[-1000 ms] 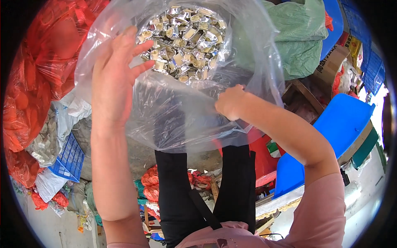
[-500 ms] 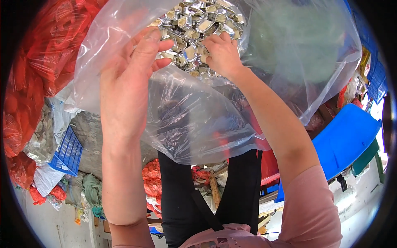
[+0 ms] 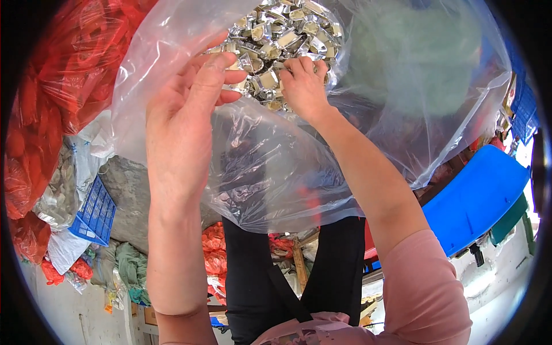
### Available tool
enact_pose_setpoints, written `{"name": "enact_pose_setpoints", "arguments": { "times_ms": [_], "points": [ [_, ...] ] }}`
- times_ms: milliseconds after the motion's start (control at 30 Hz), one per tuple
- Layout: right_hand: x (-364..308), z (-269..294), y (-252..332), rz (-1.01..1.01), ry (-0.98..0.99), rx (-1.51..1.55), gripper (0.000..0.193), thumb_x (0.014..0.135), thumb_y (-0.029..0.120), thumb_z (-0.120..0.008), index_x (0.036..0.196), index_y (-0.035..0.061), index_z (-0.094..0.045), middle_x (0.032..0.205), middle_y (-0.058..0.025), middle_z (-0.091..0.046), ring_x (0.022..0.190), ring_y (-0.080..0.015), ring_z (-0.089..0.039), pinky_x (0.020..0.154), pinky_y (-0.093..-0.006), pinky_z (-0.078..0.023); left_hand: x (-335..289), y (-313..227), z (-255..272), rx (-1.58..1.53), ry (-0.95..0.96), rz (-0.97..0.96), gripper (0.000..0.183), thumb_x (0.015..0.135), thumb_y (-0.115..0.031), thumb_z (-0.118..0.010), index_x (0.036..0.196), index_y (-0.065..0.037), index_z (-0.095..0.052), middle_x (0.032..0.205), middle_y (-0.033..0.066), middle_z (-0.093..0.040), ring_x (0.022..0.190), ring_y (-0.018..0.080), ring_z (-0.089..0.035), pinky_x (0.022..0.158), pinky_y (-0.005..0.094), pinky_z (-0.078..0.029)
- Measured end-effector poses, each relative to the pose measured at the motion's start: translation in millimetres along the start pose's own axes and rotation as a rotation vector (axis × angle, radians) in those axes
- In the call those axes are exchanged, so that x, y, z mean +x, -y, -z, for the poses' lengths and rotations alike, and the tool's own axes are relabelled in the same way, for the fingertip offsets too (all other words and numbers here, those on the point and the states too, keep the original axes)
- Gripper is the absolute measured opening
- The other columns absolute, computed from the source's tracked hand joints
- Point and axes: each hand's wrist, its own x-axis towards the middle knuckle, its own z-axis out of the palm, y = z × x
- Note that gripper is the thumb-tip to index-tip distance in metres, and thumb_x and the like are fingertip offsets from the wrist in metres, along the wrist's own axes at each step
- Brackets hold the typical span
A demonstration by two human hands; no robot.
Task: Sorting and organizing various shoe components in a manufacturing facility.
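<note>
A large clear plastic bag [image 3: 276,172] lies wide open in front of me, with a heap of small shiny silver pieces with cream-coloured faces [image 3: 287,37] inside it. My left hand [image 3: 192,86] is at the left side of the bag's mouth, palm turned inward, its fingers apart and holding nothing that I can see; some of its fingers lie against or behind the film. Over the near right part of the heap, my right hand [image 3: 305,86] is curled with its fingertips down among the pieces. Whatever its fingers pinch is hidden.
Red plastic bags [image 3: 86,63] bulge at the left, above a blue plastic crate [image 3: 95,213]. At the right are a curved blue plastic piece [image 3: 477,195] and another blue crate [image 3: 523,103]. A pale green mass [image 3: 414,63] shows through the film. My legs [image 3: 247,276] are below the bag.
My right hand has shifted slightly left and nearer to me within the heap, its fingers more curled. My left hand has drifted a little right and nearer, and the bag has moved slightly with it.
</note>
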Motion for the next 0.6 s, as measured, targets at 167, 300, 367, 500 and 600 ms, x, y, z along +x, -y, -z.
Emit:
{"name": "enact_pose_setpoints", "arguments": {
  "times_ms": [167,300,367,500,600],
  "points": [
    [-8.6,22.8,-0.6,-0.067,-0.187,0.302,0.027,0.064,-0.004,-0.058,0.088,0.0071,-0.064,0.11,-0.0059,-0.05,0.104,-0.0264,-0.041,0.092,-0.0432,-0.029,-2.9,4.3,0.8,0.029,0.026,0.028,0.033,0.092,-0.016,-0.046,0.12,0.002,-0.049,0.102,0.0106,-0.058,0.092,0.0162,-0.057,0.077,0.027,-0.045],
    [-23.2,67.9,5.1,-0.099,-0.329,0.506,0.035,0.061,-0.011,-0.054,0.089,0.0079,-0.063,0.109,-0.0072,-0.049,0.101,-0.0256,-0.042,0.086,-0.0385,-0.035,-8.4,9.5,-2.3,0.124,0.035,0.002,0.027,0.087,-0.012,-0.053,0.111,0.001,-0.055,0.1,0.0088,-0.06,0.09,0.0142,-0.057,0.076,0.0247,-0.045],
    [-33.0,99.7,17.1,-0.124,-0.328,0.769,0.04,0.059,-0.015,-0.052,0.09,0.0087,-0.062,0.106,-0.0069,-0.051,0.093,-0.026,-0.046,0.076,-0.0342,-0.04,-14.8,10.2,-1.9,0.182,0.038,0.016,0.024,0.084,-0.01,-0.059,0.106,0.001,-0.059,0.099,0.0083,-0.061,0.089,0.0132,-0.058,0.075,0.0236,-0.045],
    [-46.8,145.5,30.8,0.027,-0.465,0.782,0.039,0.06,-0.014,-0.056,0.09,0.0094,-0.063,0.102,-0.006,-0.055,0.086,-0.0248,-0.048,0.07,-0.0317,-0.042,-40.0,18.2,-12.4,0.227,0.097,-0.19,0.028,0.074,0.001,-0.065,0.101,0.0,-0.059,0.101,0.0109,-0.06,0.093,0.0149,-0.057,0.077,0.0249,-0.047],
    [-52.3,163.7,40.0,0.141,-0.56,0.822,0.035,0.062,-0.01,-0.062,0.09,0.0095,-0.063,0.099,-0.0048,-0.058,0.085,-0.0242,-0.048,0.068,-0.0317,-0.043,-59.7,22.9,-29.3,0.117,0.061,-0.327,0.027,0.071,0.006,-0.065,0.096,0.0,-0.059,0.102,0.0133,-0.06,0.093,0.0177,-0.058,0.077,0.0269,-0.048]
  ]
}}
